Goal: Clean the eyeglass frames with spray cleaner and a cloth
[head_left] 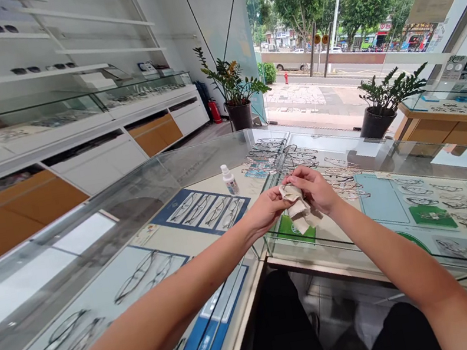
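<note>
Both hands meet over the corner of a glass display counter [196,163]. My left hand [266,210] and my right hand [314,188] are closed together on a crumpled beige cloth [299,209] that hangs below the fingers. Whether anything is wrapped inside the cloth is hidden. A small white dropper bottle [229,180] stands upright on the glass just left of my hands. Rows of spectacle frames [206,210] lie on trays under the glass.
Green cards [432,216] and more frames lie in the right-hand case. Two potted plants [235,94] [378,106] stand on the floor by the shop window. Wall shelves and cabinets [92,163] line the left side. My dark-trousered legs sit below the counter edge.
</note>
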Tool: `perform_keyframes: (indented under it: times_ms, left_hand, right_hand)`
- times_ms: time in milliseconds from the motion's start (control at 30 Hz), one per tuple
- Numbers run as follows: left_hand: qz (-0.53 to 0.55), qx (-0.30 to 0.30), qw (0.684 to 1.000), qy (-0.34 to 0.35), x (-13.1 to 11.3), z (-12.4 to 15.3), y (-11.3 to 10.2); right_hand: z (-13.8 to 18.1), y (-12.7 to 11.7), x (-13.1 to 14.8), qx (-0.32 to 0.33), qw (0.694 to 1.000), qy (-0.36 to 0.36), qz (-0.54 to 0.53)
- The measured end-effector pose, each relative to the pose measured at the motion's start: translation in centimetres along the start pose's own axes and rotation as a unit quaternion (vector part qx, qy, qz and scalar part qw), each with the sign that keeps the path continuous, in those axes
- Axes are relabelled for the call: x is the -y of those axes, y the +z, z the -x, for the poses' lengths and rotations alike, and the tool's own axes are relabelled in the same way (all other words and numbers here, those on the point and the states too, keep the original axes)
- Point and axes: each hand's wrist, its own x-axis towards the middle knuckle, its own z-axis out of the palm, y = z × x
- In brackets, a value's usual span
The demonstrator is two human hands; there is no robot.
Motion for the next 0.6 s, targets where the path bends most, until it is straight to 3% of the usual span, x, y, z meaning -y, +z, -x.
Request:
perform_keyframes:
  times_ms: [167, 467, 600]
  left_hand:
    - [0.047, 0.004, 0.999, 0.006, 0.02, 0.25, 0.41]
    - [-0.013, 0.065, 0.998, -0.019, -0.38, 0.85, 0.80]
    - [-0.040, 0.062, 0.997, -0.020, -0.10, 0.68, 0.47]
  right_hand:
    - [-0.05, 0.05, 0.03, 0.004, 1.000, 0.000, -0.011]
    - [-0.10, -0.20, -0.08, 0.003, 1.000, -0.008, -0.002]
    - [-0.09, -0.24, -0.14, 0.010, 1.000, -0.001, -0.007]
